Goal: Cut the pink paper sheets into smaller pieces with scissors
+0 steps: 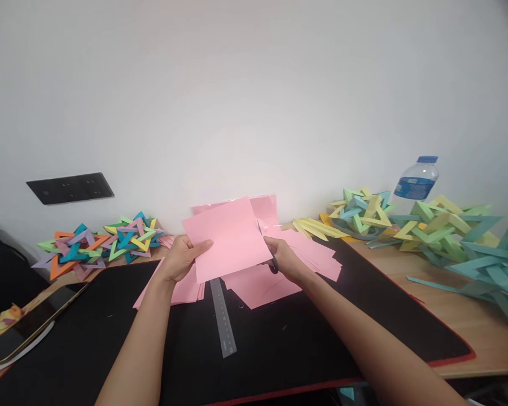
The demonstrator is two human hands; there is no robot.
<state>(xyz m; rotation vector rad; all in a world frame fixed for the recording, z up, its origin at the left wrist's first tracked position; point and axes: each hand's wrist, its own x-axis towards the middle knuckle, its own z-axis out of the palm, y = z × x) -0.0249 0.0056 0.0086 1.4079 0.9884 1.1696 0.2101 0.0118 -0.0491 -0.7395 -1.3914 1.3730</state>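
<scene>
At the bottom of the frame, a black mat (254,361) with a red edge lies on a wood-grain table (491,344). Both forearms enter from the lower edge. A translucent ruler (223,324) lies on the mat below centre, its upper end hidden under pink paper. At lower left is a dark, flat device (29,324).

At centre, the pink sheet (226,242) is held tilted above the mat. The left hand (181,259) grasps its left side, thumb on the visible face. The right hand (283,258) grips dark-handled scissors (274,265), a blade showing at the sheet's right edge; whether it is cutting cannot be determined.

Beneath and behind lie a lower-left paper stack (186,290), overlapping loose pink pieces (262,290) right of centre, and more pink paper (268,207) against the wall.

Yellow strips (317,228) lie right of centre. Multicoloured folded-paper models (82,248) stand at left; green, yellow and blue models (446,225) occupy the right. Behind these is a blue-capped bottle (417,180). A black socket panel (71,188) is mounted on the pale wall (254,101), left of frame.
</scene>
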